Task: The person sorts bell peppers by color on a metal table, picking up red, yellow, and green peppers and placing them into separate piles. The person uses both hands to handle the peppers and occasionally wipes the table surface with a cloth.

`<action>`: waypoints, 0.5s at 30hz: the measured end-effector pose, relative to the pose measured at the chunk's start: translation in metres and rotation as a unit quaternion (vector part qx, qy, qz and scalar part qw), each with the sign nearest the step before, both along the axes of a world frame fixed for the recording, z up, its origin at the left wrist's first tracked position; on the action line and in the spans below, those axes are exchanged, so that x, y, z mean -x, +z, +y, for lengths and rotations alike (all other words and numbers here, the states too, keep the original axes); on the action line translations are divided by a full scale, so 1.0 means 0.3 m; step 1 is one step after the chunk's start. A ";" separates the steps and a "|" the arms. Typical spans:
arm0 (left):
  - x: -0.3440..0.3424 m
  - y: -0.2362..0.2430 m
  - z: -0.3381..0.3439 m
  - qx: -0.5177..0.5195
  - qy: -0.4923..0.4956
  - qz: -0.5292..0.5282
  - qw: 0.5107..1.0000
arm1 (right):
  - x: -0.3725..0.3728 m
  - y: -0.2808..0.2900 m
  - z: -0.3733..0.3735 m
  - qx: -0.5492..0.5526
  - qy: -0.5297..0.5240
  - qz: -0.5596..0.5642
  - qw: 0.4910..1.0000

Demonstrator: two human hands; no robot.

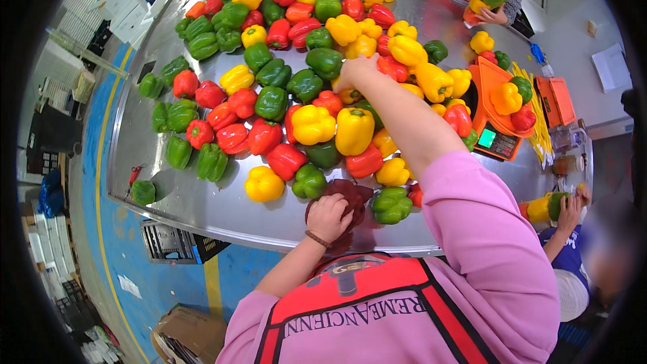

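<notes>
A dark maroon cloth (355, 200) lies bunched at the table's near edge, with my left hand (329, 218) closed over it. My right arm stretches across the peppers, and my right hand (358, 73) is down among them. Its fingers are mostly hidden, so whether it grips a pepper cannot be made out. Near that hand are a dark green pepper (325, 64) and a yellow pepper (361, 47). Closer to me sit two yellow peppers, a squat one (313, 125) and a tall one (354, 131). A green pepper (391, 205) rests right of the cloth.
Red, yellow and green peppers cover much of the metal table (202, 205). An orange scale (495, 121) with peppers on it stands at the right, beside yellow strips (536, 131). Other people's hands hold peppers at far right (495, 17) and near right (570, 212).
</notes>
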State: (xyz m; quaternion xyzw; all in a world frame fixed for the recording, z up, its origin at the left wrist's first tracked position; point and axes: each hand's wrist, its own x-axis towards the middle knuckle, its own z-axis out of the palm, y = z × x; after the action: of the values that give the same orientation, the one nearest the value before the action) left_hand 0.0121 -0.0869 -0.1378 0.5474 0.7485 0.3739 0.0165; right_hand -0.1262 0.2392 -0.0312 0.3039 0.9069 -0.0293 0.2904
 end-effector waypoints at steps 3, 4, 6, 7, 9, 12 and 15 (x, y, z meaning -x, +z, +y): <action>0.004 -0.001 -0.001 0.001 -0.006 -0.005 1.000 | -0.021 0.005 -0.013 -0.004 -0.018 0.041 0.999; 0.007 0.000 0.000 -0.001 -0.004 -0.006 1.000 | -0.025 0.012 -0.008 0.003 -0.021 0.049 0.999; 0.004 0.003 -0.006 -0.006 -0.002 -0.008 1.000 | -0.034 -0.001 -0.008 -0.002 -0.012 0.072 0.997; 0.004 0.001 -0.010 -0.002 -0.001 -0.005 1.000 | -0.038 -0.011 -0.008 -0.004 -0.009 0.085 0.996; 0.000 -0.002 -0.012 -0.001 0.003 -0.003 1.000 | -0.048 -0.034 -0.012 -0.021 0.009 0.086 0.996; 0.000 -0.005 -0.012 0.003 0.002 -0.007 1.000 | -0.043 -0.035 -0.010 -0.030 0.033 0.049 0.998; 0.008 0.017 -0.011 0.037 -0.009 -0.037 0.999 | -0.030 -0.029 -0.011 -0.028 0.045 0.010 0.999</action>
State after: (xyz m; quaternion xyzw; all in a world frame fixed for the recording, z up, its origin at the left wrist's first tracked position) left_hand 0.0097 -0.0902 -0.1328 0.5392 0.7556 0.3657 0.0677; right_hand -0.1173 0.2358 -0.0398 0.2710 0.9228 0.0063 0.2737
